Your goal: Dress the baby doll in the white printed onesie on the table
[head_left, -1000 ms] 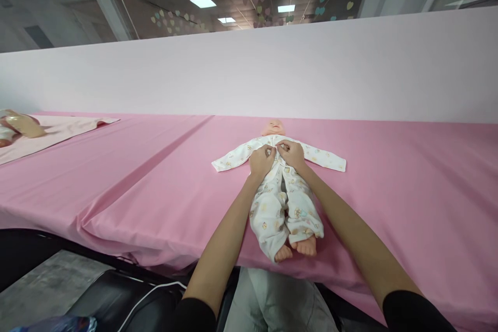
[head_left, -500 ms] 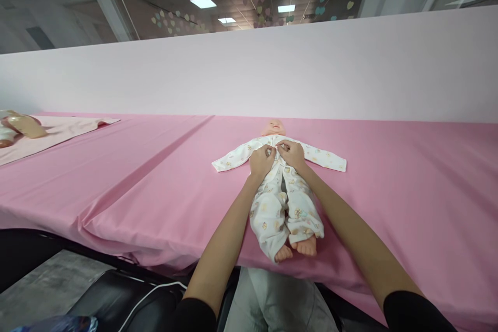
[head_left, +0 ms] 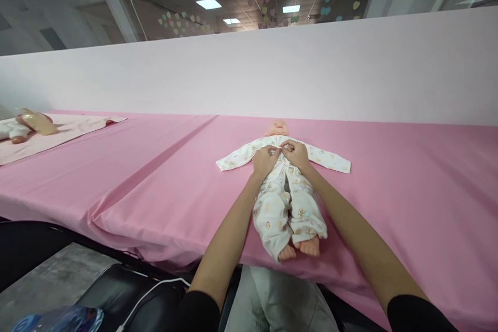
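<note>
Small change over the last second: our left hand's (head_left: 264, 161) finger loop has flattened and its tips now sit nearer our right hand (head_left: 298, 154); the right has barely moved. Both are pinched on the front of the white suit (head_left: 298, 187) at the chest, below the neck; we can't tell whether there's a tie, a snap or just cloth between the tips, too small from here.

Doll (head_left: 278, 128) hasn't shifted on the pink cloth (head_left: 167, 176); on its back, head toward the white wall (head_left: 249, 72), feet at our edge, sleeves spread to both sides. View has swung slightly left; more of the other doll (head_left: 39, 122) on the pale mat (head_left: 83, 127) shows, well apart from our work.

For the work: we read it as fine two-handed work at one spot, a regrip rather than a finished step; suit lies as it did.
</note>
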The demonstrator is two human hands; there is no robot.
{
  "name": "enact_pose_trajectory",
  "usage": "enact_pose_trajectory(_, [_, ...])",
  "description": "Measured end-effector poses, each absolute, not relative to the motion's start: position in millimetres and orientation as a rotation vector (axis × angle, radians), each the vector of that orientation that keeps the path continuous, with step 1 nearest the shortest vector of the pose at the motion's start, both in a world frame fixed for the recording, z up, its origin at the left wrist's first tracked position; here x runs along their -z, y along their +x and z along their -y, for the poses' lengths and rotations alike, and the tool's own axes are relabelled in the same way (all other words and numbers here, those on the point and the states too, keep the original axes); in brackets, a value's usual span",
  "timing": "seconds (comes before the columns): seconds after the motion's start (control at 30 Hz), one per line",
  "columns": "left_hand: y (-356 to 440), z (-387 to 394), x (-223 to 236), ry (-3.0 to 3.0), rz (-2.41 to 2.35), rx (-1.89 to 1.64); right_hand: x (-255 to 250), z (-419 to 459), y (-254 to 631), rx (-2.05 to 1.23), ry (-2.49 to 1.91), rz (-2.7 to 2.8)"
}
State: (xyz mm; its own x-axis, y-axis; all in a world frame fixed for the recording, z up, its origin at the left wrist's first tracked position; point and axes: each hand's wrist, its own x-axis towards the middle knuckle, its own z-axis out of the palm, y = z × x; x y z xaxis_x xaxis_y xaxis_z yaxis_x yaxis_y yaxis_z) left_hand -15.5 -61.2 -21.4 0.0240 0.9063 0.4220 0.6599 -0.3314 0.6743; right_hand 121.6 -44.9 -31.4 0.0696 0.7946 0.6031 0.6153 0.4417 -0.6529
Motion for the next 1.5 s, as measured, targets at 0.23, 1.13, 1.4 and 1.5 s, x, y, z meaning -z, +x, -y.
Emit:
enact_pose_trajectory(0.23, [-15.8, 60.8, 21.4, 1.988, -1.608, -1.199, 31.6, 45.1, 121.1, -0.235, -1.263, 1.616])
enact_pose_trajectory(1.13, [-16.5, 61.4, 21.3, 2.005, -1.581, -1.234, 31.5, 45.4, 121.1, -0.235, -1.261, 1.609])
enact_pose_trajectory(1.4, [-16.2, 62.2, 21.0, 1.991, -1.568, -1.248, 31.8, 44.6, 121.5, -0.22, -1.261, 1.613])
enact_pose_trajectory(1.5, [-16.3, 62.4, 21.0, 1.993, -1.564, -1.25, 31.9, 44.7, 121.4, -0.223, -1.259, 1.614])
